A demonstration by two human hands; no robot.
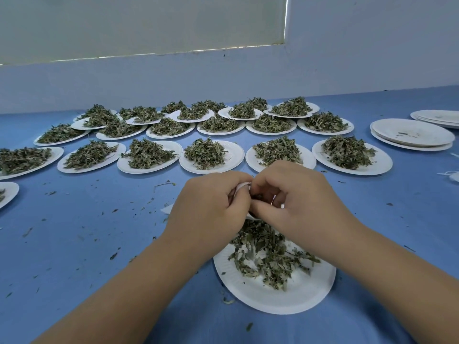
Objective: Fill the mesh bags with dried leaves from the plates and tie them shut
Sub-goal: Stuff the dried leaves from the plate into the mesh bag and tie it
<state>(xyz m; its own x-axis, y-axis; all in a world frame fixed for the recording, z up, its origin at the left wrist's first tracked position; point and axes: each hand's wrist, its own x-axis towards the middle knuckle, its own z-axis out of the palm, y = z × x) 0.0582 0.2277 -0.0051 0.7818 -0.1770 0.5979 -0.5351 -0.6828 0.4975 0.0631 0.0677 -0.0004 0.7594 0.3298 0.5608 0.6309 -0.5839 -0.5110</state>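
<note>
My left hand (pixel 211 204) and right hand (pixel 295 194) pinch the small white mesh bag (pixel 239 188), best kept right over the round white paper plate (pixel 273 299).

I can read no words, numbers, labels or brand marks anywhere in front of me. The plates (pixel 273 301) are plain white and the table (pixel 74 244) is plain blue.
</note>
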